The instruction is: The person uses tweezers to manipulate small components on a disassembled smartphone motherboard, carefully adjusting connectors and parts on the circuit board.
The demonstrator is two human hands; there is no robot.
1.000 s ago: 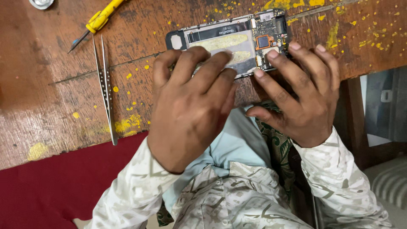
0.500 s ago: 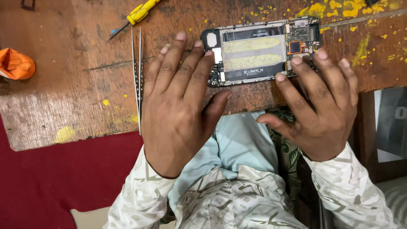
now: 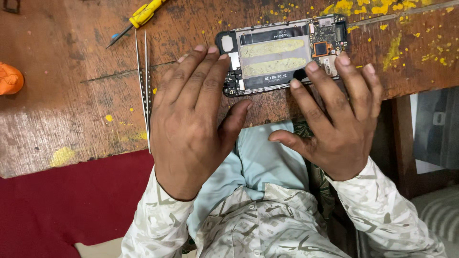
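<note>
An opened phone (image 3: 282, 55) lies back-up on the worn wooden table (image 3: 71, 119), showing its circuit board and two yellowish adhesive strips. My left hand (image 3: 191, 119) rests flat with fingers spread, its fingertips touching the phone's left end. Fingers apart, my right hand (image 3: 334, 114) has its fingertips on the phone's lower right edge. Neither hand grips anything.
Metal tweezers (image 3: 143, 81) lie just left of my left hand. A yellow-handled screwdriver (image 3: 138, 16) sits at the top left. An orange object (image 3: 9, 79) is at the left edge. Red cloth (image 3: 71, 205) lies below the table edge.
The view has shifted, so the phone appears further right. My left hand has slid off the phone's middle to its left end. My right hand stays on the lower right edge.
</note>
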